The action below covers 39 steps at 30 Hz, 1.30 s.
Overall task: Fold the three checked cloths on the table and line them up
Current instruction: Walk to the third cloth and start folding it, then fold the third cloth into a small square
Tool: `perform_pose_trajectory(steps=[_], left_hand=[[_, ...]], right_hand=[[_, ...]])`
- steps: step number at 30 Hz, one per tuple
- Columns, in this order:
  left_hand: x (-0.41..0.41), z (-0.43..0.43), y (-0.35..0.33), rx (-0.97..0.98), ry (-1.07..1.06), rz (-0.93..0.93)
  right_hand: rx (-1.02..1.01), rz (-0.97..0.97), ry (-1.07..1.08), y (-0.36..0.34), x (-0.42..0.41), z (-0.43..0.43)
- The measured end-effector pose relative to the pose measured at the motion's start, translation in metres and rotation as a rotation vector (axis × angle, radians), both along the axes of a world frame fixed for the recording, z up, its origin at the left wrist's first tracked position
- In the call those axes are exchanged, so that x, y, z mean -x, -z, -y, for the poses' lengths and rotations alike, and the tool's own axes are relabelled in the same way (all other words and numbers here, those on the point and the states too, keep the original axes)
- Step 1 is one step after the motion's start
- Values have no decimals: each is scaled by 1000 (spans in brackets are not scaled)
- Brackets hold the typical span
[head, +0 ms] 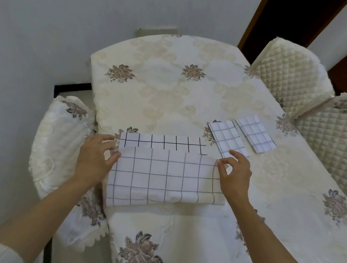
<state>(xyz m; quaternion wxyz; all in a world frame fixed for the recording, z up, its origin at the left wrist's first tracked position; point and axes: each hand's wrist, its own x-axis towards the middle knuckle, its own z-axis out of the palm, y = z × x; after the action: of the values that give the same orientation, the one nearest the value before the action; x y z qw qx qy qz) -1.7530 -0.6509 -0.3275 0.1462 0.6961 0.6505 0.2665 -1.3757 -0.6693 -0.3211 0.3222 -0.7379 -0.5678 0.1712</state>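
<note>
As we look down from the head camera: the table (173,91), under a cream flowered cover, fills the middle, and both our bare forearms reach in from the near edge.
Large checked cloth (166,175): it lies flat on the near part of the table, straight in front of us and doubled over. The upper layer shows grey lines, and a strip of the lower layer with black lines shows beyond its far edge.
Left hand (95,156): at the cloth's left side, our thumb and curled fingers pinch the far left corner of the upper layer.
Right hand (234,177): at the cloth's right side, our thumb and forefinger pinch the far right corner of the same layer.
Cloth against grip: it spans between our two hands, with its bulk nearer to us than the pinched corners.
Folded cloths: the left folded cloth (227,137) and the right folded cloth (254,134) lie side by side, just apart, beyond our right hand.
Chairs: two quilted chairs (291,78) stand at the right, and a padded chair (60,137) at the left.
</note>
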Motion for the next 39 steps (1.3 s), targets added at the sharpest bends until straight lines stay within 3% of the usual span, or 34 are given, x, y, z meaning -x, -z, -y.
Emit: perform_pose_trajectory(steps=[13, 19, 25, 33, 39], left_hand=[[7, -83, 47, 11, -70, -10], [-1, -80, 52, 71, -134, 4], [-26, -61, 52, 123, -41, -27], [-94, -17, 68, 131, 358, -361], [-84, -5, 85, 196, 400, -506]], right_hand=[[3, -25, -9, 35, 14, -88], [31, 58, -37, 47, 18, -89], [82, 112, -186, 62, 34, -64], [290, 345, -497, 89, 103, -27], [402, 447, -500, 102, 96, -18]])
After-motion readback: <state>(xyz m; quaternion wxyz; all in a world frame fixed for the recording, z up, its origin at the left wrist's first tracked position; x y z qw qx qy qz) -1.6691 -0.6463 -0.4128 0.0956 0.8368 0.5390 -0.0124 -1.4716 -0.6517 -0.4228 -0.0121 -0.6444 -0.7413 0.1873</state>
